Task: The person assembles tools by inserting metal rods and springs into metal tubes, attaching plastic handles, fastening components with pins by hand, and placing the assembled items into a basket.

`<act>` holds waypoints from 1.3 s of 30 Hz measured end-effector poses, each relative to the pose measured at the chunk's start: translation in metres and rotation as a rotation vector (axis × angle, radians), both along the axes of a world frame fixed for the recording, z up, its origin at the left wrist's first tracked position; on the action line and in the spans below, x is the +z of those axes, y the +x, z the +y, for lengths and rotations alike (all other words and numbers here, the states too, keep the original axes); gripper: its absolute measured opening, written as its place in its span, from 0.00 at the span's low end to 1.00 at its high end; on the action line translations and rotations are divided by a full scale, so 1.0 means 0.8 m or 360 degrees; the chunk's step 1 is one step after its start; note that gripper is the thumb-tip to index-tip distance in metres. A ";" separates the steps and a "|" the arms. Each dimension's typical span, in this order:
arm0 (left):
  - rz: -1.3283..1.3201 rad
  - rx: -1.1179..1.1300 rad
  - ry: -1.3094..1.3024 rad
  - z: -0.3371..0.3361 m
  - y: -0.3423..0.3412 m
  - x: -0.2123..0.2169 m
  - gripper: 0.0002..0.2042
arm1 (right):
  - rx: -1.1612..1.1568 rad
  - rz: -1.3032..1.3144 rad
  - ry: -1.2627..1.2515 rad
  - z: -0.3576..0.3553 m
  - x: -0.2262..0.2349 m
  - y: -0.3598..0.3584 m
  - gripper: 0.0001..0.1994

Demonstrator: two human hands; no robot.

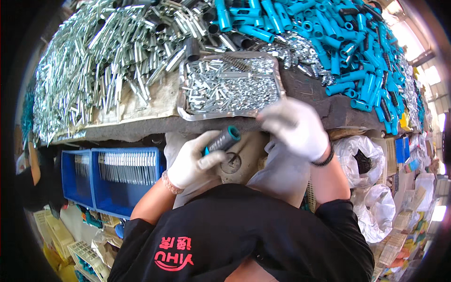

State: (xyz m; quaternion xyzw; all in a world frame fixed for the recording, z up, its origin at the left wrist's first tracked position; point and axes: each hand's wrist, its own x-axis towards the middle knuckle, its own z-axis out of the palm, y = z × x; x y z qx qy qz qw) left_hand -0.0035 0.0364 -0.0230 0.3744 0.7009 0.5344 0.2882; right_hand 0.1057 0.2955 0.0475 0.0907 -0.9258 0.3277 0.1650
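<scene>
While the left hand (190, 162) grips a dark handle (224, 139), the blurred right hand's (295, 127) grasp is indiscernible.

Left hand (192, 162) clenched, right hand (296, 127) blurred.

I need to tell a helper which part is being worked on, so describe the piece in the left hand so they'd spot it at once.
Start at the shallow metal tray of small silver parts at the workbench's front edge. Just below it, the gloved left hand grips a dark grey ribbed handle grip. Unlike the all-blue sleeves piled behind, only its end is teal.
</scene>
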 end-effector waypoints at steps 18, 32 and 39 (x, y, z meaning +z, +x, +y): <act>-0.0394 0.0173 0.0010 -0.010 0.021 -0.031 0.26 | -0.2029 0.0716 0.0594 0.361 0.029 0.091 0.14; -0.0550 0.0199 0.0046 0.011 0.040 -0.020 0.36 | -0.2863 0.0443 0.0616 0.509 0.004 0.286 0.16; -0.0572 0.0119 0.0012 0.033 0.045 -0.009 0.35 | -0.2414 -0.0465 0.1381 0.586 0.066 0.229 0.28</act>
